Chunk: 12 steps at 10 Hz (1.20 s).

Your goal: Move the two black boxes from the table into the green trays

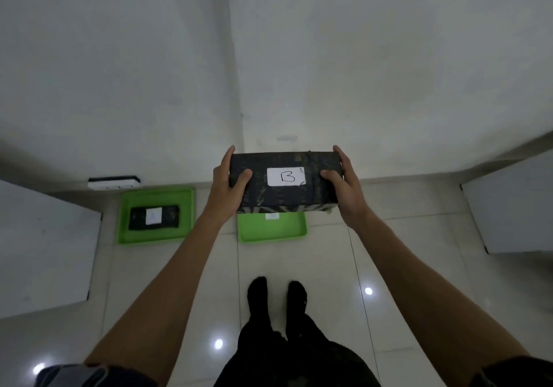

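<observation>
I hold a black box with a white label marked B point(285, 181) in the air in front of me. My left hand point(229, 184) grips its left end and my right hand point(344, 184) grips its right end. Below it on the floor lies a green tray point(272, 231), its far part hidden by the box; a small white label shows inside it. To the left lies a second green tray point(155, 195) holding another black box with a white label point(154, 217).
Both trays lie on a glossy tiled floor by a white wall. A white table point(39, 249) stands at the left, another white table point(511, 207) at the right. A white and black device point(113, 182) rests against the wall behind the left tray. My feet point(276, 300) stand before the trays.
</observation>
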Motion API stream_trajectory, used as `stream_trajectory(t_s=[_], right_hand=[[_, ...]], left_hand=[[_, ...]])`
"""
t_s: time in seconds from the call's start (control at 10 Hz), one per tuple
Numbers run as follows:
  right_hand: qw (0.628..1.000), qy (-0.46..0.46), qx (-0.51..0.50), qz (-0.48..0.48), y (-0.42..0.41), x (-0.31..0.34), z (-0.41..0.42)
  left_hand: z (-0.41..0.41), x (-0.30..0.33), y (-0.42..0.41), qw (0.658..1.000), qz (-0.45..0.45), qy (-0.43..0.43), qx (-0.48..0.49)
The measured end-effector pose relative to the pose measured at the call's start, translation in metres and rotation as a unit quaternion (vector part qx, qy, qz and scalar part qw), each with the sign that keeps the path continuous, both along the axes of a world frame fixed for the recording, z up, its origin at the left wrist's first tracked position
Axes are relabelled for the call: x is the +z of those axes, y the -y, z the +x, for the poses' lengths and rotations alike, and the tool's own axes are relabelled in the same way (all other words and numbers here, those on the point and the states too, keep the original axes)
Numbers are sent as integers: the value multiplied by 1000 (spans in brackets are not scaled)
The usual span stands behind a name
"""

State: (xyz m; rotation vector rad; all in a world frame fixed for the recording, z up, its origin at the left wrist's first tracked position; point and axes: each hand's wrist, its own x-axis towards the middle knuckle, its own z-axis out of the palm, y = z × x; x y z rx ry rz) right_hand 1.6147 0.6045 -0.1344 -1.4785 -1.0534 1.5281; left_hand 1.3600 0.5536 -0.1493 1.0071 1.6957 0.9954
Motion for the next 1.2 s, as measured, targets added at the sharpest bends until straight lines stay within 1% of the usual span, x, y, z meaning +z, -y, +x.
stream_trajectory(t_s=[0.1, 0.2, 0.3, 0.4, 0.5, 0.6, 0.7, 0.8, 0.9, 1.0, 1.1, 1.2], right_hand=[[1000, 0, -7, -23, -21, -59, 0], [999, 5, -11, -44, -40, -142, -2], [998, 17, -18, -50, -54, -253, -2], [998, 29, -19, -49, -56, -365, -1], [998, 36, -20, -51, -61, -474, -3], [997, 45, -16, -64, -68, -558, -4], [996, 49, -12, -74, -74, -624, -5], [995, 60, 3, -78, -80, -665, -8], [995, 59, 22, -78, -85, -687, -11], [993, 69, 37, -86, -89, -690, -13], [989, 84, 59, -103, -92, -679, -10], [985, 119, 78, -103, -91, -650, -6]], left_hand=[[5, -57, -18, 999, -28, -8, 14], [4, -137, -36, 999, -40, 10, 29], [6, -248, -48, 997, -52, 25, 46], [8, -358, -49, 997, -61, 21, 51], [7, -464, -50, 997, -72, 12, 32], [6, -544, -54, 996, -89, 6, 20], [7, -605, -58, 995, -102, 8, 6], [7, -647, -60, 993, -114, 17, 1], [3, -672, -61, 992, -128, 16, -2], [-2, -675, -65, 991, -135, -1, -12], [-7, -666, -66, 986, -162, -18, -35], [-8, -635, -58, 976, -194, -75, -59]])
